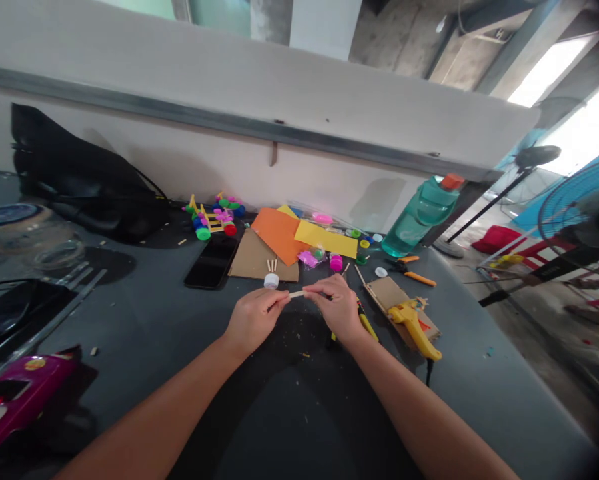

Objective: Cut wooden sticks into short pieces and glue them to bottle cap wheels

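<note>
My left hand (257,319) and my right hand (335,307) meet over the middle of the table. Between them they pinch a short pale wooden stick (296,294), one end in each set of fingertips. Just beyond my left hand stands a white bottle cap (271,281) with several small wooden sticks (272,265) upright at it. It is at the near edge of a cardboard sheet (247,257), with orange paper (279,233) and yellow paper (329,240) on and beside it. A yellow-handled tool (367,325) lies partly hidden behind my right hand.
At right lie a yellow glue gun (413,323) on cardboard (387,293), orange-handled pliers (412,272) and a teal bottle (419,217). At left are a black phone (209,262), colourful cap-wheeled models (214,217), a clear jar (27,233) and a magenta device (29,393).
</note>
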`<state>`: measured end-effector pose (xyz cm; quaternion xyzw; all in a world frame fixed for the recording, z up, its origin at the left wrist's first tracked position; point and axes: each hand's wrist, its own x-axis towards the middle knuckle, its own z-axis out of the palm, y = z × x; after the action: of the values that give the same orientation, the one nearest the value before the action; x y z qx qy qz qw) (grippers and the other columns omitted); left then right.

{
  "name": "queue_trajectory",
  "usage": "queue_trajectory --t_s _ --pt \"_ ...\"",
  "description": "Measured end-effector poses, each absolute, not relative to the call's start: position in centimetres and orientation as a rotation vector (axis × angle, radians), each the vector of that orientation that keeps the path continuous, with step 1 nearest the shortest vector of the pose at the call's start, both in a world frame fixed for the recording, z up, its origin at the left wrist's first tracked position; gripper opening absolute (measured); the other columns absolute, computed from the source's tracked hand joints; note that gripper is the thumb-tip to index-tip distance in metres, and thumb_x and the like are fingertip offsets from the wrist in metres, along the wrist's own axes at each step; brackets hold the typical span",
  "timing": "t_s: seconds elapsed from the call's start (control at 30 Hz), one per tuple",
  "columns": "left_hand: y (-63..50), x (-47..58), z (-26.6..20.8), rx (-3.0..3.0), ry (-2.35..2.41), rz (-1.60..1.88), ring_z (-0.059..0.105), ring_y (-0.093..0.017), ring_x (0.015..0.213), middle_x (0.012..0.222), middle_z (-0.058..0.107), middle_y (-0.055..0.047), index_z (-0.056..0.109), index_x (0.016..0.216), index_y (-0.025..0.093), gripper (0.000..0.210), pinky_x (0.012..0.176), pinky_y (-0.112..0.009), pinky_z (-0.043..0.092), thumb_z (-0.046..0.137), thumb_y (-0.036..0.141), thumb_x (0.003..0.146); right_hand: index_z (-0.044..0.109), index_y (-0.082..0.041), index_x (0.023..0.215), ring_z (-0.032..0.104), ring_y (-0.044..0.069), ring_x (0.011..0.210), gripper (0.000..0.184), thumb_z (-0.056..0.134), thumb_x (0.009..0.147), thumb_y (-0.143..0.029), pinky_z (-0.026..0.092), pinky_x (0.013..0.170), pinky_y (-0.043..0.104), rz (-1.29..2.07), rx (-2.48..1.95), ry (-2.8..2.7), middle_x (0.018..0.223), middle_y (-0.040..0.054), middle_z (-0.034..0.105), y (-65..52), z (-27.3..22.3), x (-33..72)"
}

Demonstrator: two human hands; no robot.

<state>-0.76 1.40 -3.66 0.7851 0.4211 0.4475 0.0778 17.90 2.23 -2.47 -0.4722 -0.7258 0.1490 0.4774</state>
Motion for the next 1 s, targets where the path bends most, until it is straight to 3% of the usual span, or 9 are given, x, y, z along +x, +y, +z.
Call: queue_trajectory --t_s 0.43,1.0 --pt "1.3 -0.71 -3.45 2.303 1.34 1.354 0.065 -0.017 0.081 0.088 0.071 -0.003 0.066 0.093 0.021 0.015 0.077 -0.03 0.052 0.057 0.024 0.082 0.071 -0.028 0.08 0.057 0.018 0.075 0.008 0.067 0.074 -0.023 0.045 0.069 0.032 0.402 -1.165 -1.709 0.075 -0.0005 0.069 2.23 -2.62 17.79" --pt "1.42 -0.72 -3.83 2.339 1.302 1.399 0.066 -0.016 0.074 0.081 0.071 -0.003 0.067 0.087 0.019 0.013 0.07 -0.028 0.051 0.056 0.024 0.082 0.071 -0.027 0.078 0.058 0.018 0.074 0.008 0.069 0.073 -0.021 0.044 0.07 0.032 0.38 -1.11 -1.749 0.073 -0.0006 0.069 2.2 -2.56 17.8"
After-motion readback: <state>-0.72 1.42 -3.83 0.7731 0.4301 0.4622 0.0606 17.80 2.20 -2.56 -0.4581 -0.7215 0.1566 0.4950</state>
